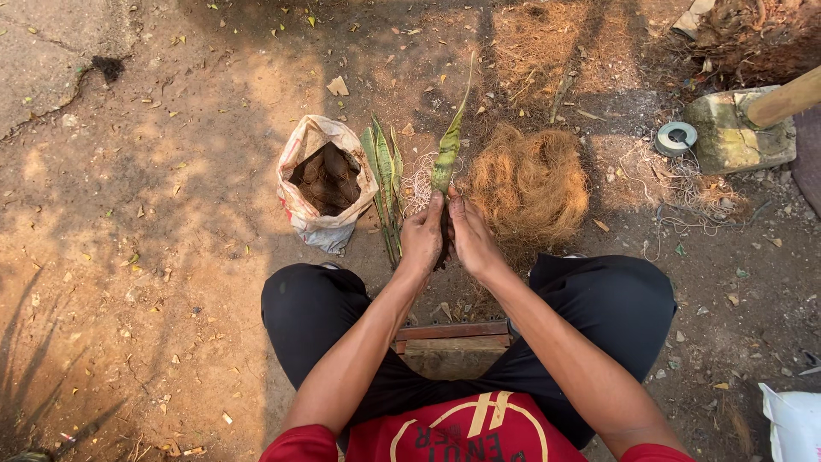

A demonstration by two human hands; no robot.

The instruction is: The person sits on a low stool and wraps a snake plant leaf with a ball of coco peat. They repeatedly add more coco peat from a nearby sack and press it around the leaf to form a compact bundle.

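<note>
Place: you are outdoors in a yard used for potting plants.
Ground: you sit over bare packed dirt (171, 257) strewn with dry leaves.
Materials: beside you lie a mound of coconut fibre (530, 184), an open sack of husk chunks (323, 180) and loose snake-plant cuttings (385, 184).

The person wears a red short-sleeved shirt (466, 436) with a gold ring-shaped print and dark lettering on the chest. The sleeves (299, 445) end above the elbows, leaving both forearms bare. Below the shirt are black trousers (616, 308), plain and loose over both knees. The hands, left hand (422, 239) and right hand (473, 239), carry no gloves, rings or watch.
</note>
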